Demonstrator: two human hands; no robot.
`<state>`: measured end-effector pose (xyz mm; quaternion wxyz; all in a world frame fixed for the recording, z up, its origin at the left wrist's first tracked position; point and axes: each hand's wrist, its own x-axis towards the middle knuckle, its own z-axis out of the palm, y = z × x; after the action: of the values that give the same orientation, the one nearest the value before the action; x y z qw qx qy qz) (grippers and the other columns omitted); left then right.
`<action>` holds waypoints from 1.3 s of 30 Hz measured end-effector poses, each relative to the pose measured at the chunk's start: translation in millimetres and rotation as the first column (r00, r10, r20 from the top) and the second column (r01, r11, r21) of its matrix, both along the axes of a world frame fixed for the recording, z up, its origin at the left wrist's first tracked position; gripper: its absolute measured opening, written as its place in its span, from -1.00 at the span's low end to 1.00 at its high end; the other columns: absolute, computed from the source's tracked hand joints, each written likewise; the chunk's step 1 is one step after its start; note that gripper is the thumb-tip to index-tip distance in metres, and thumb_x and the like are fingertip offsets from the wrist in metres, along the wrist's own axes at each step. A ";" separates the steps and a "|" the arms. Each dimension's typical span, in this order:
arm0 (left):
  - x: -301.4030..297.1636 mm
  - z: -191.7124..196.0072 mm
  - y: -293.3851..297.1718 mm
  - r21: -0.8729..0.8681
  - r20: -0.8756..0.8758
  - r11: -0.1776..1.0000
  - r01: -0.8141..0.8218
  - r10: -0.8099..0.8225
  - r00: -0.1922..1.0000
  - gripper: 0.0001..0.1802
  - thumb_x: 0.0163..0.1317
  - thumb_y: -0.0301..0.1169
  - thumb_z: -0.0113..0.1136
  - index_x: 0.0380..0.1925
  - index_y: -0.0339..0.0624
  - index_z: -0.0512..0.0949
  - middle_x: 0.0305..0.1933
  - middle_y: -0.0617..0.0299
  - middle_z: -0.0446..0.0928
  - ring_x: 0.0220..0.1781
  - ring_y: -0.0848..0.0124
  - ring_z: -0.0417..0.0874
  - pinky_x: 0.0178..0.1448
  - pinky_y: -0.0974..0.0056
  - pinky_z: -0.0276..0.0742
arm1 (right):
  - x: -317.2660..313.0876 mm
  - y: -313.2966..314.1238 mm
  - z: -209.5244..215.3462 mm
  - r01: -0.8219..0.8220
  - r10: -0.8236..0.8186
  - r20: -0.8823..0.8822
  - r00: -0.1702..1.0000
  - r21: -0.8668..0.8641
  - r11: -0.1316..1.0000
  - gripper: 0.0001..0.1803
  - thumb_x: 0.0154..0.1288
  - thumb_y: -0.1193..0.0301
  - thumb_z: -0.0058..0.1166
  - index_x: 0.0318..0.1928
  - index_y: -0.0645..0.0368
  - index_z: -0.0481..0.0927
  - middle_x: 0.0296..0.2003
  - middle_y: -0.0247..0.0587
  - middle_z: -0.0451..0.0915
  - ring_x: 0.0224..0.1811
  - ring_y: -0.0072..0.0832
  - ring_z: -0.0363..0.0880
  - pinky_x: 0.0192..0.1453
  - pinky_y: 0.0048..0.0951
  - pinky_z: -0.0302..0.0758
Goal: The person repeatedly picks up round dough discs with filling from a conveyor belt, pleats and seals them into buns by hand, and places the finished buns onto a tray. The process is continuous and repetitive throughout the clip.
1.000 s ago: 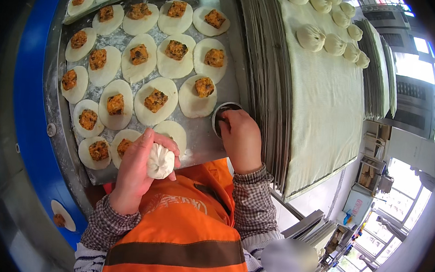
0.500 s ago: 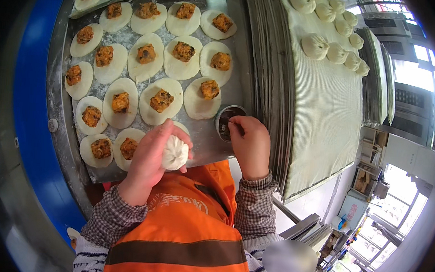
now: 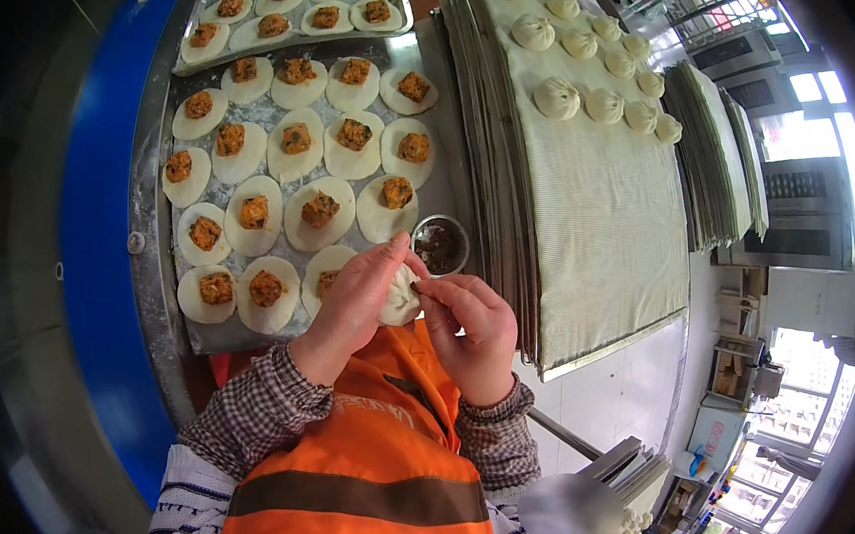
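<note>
Pale printed lettering (image 3: pixel 387 408) runs across my orange apron (image 3: pixel 364 498), below my left hand (image 3: pixel 359 297), too blurred to read. Far right of my right hand (image 3: pixel 469 333), red characters (image 3: pixel 715 438) mark a white box (image 3: pixel 725 446), too small to read.

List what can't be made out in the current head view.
Head view: the bun, its left side hidden by the left hand.
Head view: the wrapper beside that hand, partly covered by it.
Head view: the bowl, contents too small to identify.
Head view: whether the right hand pinches anything; too small.
</note>
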<state>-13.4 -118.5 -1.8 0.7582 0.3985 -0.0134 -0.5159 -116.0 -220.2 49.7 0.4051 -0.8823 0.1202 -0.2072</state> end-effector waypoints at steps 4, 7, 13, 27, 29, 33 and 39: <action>-1.4 5.5 -0.2 0.027 0.026 1.000 -0.011 0.011 1.000 -0.49 0.41 -0.01 -0.14 -0.43 -0.22 0.52 -0.52 0.32 0.48 -0.50 0.60 0.48 -0.46 0.48 0.42 | -4.4 -1.1 6.4 -0.075 0.080 0.037 0.996 -0.117 0.990 -0.76 -0.02 0.61 0.24 -0.25 0.26 0.60 -0.33 -0.16 0.58 -0.41 -0.37 0.60 -0.36 -0.45 0.54; -3.5 6.3 0.5 0.011 0.026 1.000 -0.007 0.007 1.000 -0.49 0.42 -0.01 -0.15 -0.43 -0.22 0.52 -0.50 0.30 0.49 -0.50 0.59 0.48 -0.47 0.47 0.42 | -3.8 -2.3 4.2 -0.089 0.117 0.110 0.987 -0.234 0.968 -0.79 -0.05 0.61 0.24 -0.33 0.27 0.55 -0.35 -0.12 0.57 -0.42 -0.27 0.59 -0.37 -0.36 0.54; 0.5 14.1 6.8 -0.042 0.068 0.999 0.030 -0.027 0.997 -0.48 0.42 0.01 -0.16 -0.35 -0.26 0.51 -0.44 0.22 0.52 -0.41 0.49 0.56 -0.34 0.38 0.54 | -12.8 3.2 8.1 -0.073 0.070 0.186 0.980 0.012 0.997 -0.65 -0.05 0.54 0.36 -0.25 0.24 0.47 -0.32 -0.17 0.54 -0.46 -0.50 0.52 -0.45 -0.53 0.46; -22.2 85.1 -46.1 -0.297 0.156 0.949 0.106 -0.061 0.986 -0.15 0.32 0.26 -0.30 0.41 -0.07 -0.06 0.16 0.12 0.34 0.16 0.38 0.40 0.23 0.25 0.33 | -36.5 -62.8 89.2 -0.121 0.121 -0.003 0.993 0.081 0.989 -0.36 -0.02 0.51 0.33 0.12 0.16 0.38 -0.02 -0.20 0.50 -0.16 -0.53 0.55 -0.26 -0.59 0.53; -11.3 86.7 -40.6 -0.226 0.222 0.966 0.128 -0.076 0.972 -0.16 0.30 0.28 -0.31 0.32 -0.15 0.09 0.11 0.08 0.40 0.16 0.28 0.44 0.23 0.17 0.33 | -44.9 -104.7 77.6 0.036 -0.036 -0.005 0.999 0.305 0.952 -0.41 0.05 0.64 0.24 0.13 0.18 0.36 -0.05 -0.31 0.47 -0.12 -0.61 0.54 -0.25 -0.59 0.56; 5.2 66.2 -11.5 -0.128 0.168 0.984 0.123 -0.101 0.981 -0.28 0.35 0.22 -0.36 0.11 -0.19 0.34 -0.09 0.03 0.53 -0.03 0.13 0.59 0.06 0.09 0.49 | -28.2 -173.8 73.5 0.189 -0.178 -0.068 0.982 0.242 0.952 -0.47 0.03 0.54 0.26 0.07 0.21 0.42 -0.21 -0.23 0.54 -0.33 -0.58 0.58 -0.26 -0.54 0.55; 34.6 35.7 69.7 0.042 0.142 0.977 -0.210 0.203 0.969 -0.33 0.37 0.21 -0.39 -0.08 -0.19 0.40 -0.24 0.06 0.55 -0.23 0.18 0.63 -0.14 0.17 0.55 | 13.0 -181.8 55.1 0.106 -0.099 -0.209 0.973 0.022 0.994 -0.47 0.02 0.51 0.27 0.06 0.21 0.43 -0.21 -0.19 0.55 -0.38 -0.56 0.57 -0.27 -0.53 0.54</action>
<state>21.1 -48.8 33.9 0.7934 0.4535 -0.0089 -0.4059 -103.0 -402.0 104.8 0.3937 -0.8850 0.2105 -0.1323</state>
